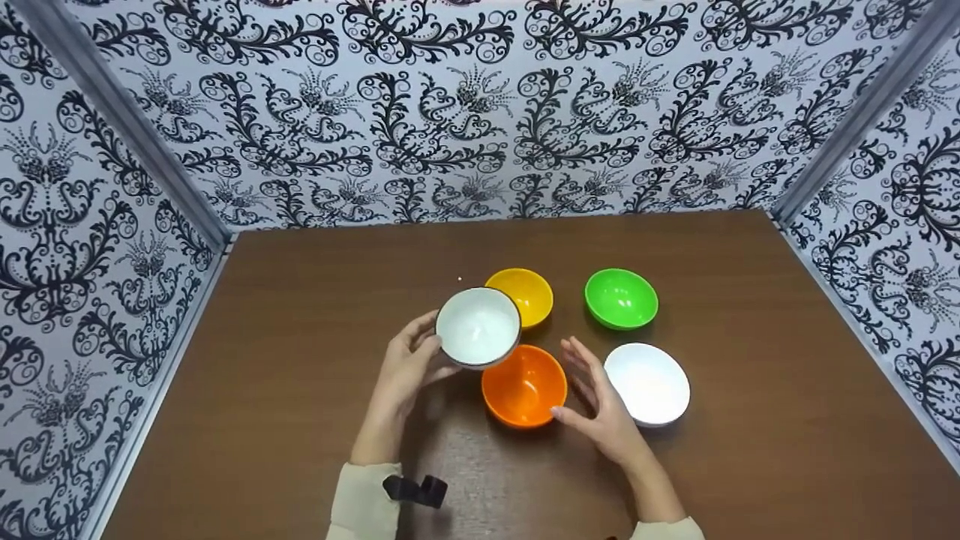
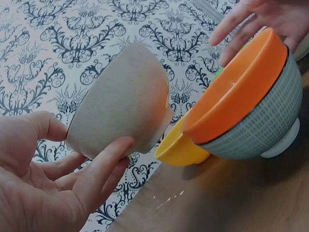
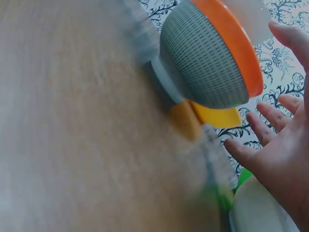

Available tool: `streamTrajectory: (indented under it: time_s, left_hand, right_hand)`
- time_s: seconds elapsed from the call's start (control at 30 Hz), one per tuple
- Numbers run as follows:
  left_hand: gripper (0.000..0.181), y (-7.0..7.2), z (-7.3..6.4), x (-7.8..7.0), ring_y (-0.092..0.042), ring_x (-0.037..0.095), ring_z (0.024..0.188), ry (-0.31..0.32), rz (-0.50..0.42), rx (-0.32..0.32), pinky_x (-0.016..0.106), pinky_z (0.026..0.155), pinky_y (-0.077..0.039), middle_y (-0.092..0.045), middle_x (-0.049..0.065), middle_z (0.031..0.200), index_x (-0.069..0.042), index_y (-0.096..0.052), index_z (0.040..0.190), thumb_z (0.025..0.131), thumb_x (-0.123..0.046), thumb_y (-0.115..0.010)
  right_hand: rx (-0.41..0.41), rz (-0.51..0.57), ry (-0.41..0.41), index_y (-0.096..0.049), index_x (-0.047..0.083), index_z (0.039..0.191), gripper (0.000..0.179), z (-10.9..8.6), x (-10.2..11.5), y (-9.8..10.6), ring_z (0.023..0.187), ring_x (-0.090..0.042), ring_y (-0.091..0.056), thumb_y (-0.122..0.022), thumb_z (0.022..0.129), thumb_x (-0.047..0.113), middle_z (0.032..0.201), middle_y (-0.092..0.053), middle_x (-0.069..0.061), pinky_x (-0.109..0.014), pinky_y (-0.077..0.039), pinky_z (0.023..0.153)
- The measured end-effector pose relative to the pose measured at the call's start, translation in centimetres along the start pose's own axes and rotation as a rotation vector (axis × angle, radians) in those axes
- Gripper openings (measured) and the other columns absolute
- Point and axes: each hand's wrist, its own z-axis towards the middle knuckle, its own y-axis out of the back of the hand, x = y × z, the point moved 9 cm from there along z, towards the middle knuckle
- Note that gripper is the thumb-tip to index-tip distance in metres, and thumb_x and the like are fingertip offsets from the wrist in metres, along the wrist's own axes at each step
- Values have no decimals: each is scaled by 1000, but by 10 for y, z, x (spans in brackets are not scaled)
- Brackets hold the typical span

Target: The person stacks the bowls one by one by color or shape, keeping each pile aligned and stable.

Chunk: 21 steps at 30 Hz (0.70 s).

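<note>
When looking well beyond the grip, find patterned walls (image 1: 465, 97), then a brown table (image 1: 300, 337) running underneath, probably relied on as a flat, steady base. Nearer, see the left hand (image 1: 405, 375) clamped on a pale bowl (image 1: 478, 326), with thumb at the rim and fingers along the outer wall, likely to leave the hollow unobstructed. Note the tilt, and the lift above the table. Find the right hand (image 1: 611, 420) with digits spread apart and holding nothing, apparently just short of contact, perhaps curved to suit a round wall. Between both hands, see an orange bowl (image 1: 525, 397) set inside a patterned grey bowl (image 2: 256, 130), presumably nested to save room. Just right of the right hand, find a white bowl (image 1: 646, 384); beyond that hand, a green bowl (image 1: 621, 298); beyond the held bowl, a yellow bowl (image 1: 529, 289), all probably spaced for easy reach. Cannot tell of any nesting under these. Behind the left grip, spot a black wrist mount (image 1: 412, 491), likely placed there to leave the fingers free.
</note>
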Motion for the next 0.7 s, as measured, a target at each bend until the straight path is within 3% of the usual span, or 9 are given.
streamTrajectory:
  time_s: [0.27,0.53,0.7]
  left_hand:
    - [51,-12,-6,-4,-65,28,108,-24,42,42,34,72,-64,-50,27,145,2,-44,146,96,-7,-51]
    - [51,-24,-12,-4,-64,27,109,-23,32,98,38,76,-64,-49,26,146,2,-44,145,95,-6,-51]
    - [53,-31,-17,-4,-61,30,117,-21,28,132,44,80,-63,-49,26,145,1,-43,146,94,-5,-50]
  right_hand:
    - [-50,-42,66,-35,23,154,84,4,21,3,146,-14,-38,-78,83,7,160,-39,-3,-27,-30,119]
    - [-62,-68,92,-39,24,152,80,8,36,1,144,-6,-40,-77,83,6,158,-41,0,-14,-29,115]
    - [-61,-105,95,-39,27,152,82,9,42,-1,144,-5,-39,-78,82,7,158,-41,4,-24,-32,118]
